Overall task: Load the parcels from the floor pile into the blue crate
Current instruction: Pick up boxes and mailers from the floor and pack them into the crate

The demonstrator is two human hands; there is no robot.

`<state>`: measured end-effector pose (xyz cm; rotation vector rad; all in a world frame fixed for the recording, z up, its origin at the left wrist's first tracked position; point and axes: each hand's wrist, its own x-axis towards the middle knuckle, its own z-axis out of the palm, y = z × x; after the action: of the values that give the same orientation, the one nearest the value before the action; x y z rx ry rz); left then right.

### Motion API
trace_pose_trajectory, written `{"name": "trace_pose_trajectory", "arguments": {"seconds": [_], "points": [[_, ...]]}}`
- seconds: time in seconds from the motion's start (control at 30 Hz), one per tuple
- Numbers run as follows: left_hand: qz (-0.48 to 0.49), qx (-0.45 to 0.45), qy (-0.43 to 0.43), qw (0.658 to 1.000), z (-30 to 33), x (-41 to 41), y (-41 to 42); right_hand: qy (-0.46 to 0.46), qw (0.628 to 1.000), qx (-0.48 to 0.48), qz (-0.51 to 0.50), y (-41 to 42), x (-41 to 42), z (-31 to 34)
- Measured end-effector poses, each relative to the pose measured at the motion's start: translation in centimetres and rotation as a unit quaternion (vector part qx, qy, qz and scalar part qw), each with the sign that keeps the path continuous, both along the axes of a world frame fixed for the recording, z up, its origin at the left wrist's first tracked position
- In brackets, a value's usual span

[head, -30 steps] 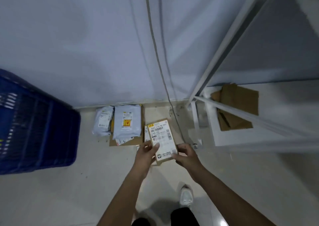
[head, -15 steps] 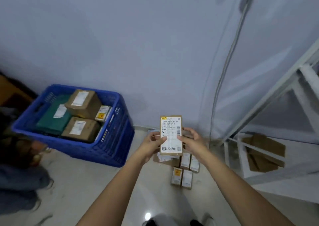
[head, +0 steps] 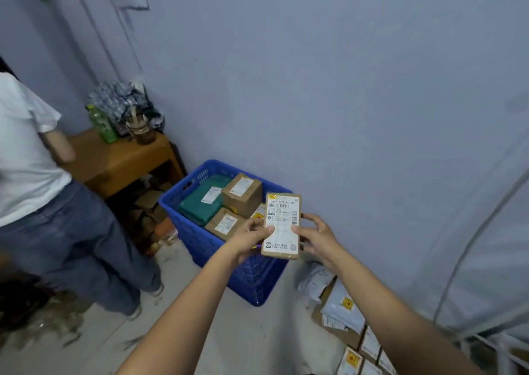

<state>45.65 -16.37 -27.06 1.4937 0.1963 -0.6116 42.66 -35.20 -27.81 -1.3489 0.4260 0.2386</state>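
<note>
A flat brown parcel (head: 282,224) with a white barcode label is held upright between both hands. My left hand (head: 250,238) grips its left edge, thumb on the label. My right hand (head: 316,238) grips its right edge. The parcel hovers over the near right corner of the blue crate (head: 200,240), which stands on the floor by the wall. Inside the crate lie a green mailer (head: 203,205) and two brown boxes (head: 242,193), (head: 226,223). The floor pile (head: 343,308) of white mailers and small boxes lies at the lower right.
A person in a white shirt and jeans (head: 43,217) stands at the left, close to the crate. A wooden side table (head: 114,160) with a green bottle (head: 103,124) and a jar stands behind. A white metal frame (head: 486,337) fills the lower right corner.
The view swung left from the floor pile to the crate. Both hands carried the parcel up and over to the crate's near right corner. The standing person came into view.
</note>
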Motion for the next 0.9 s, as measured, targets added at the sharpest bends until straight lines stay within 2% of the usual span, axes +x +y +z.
{"name": "trace_pose_trajectory", "arguments": {"seconds": [0.2, 0.47, 0.73, 0.9], "points": [[0.072, 0.012, -0.010, 0.997, 2.0, 4.2, 4.6, -0.012, 0.999, 0.002, 0.046, 5.4, 6.8, 1.3], [0.060, 0.040, 0.006, 0.997, 3.7, 15.2, 7.7, -0.021, 0.996, 0.009, 0.089, 7.8, 19.2, 0.8], [0.057, 0.055, 0.045, 0.996, 0.8, 28.0, 5.4, 0.008, 0.997, 0.008, 0.081, 5.9, 31.6, -1.7], [0.036, 0.077, 0.073, 0.994, -1.7, 33.7, 4.4, 0.045, 0.997, 0.045, 0.038, 5.0, 35.9, -3.9]]}}
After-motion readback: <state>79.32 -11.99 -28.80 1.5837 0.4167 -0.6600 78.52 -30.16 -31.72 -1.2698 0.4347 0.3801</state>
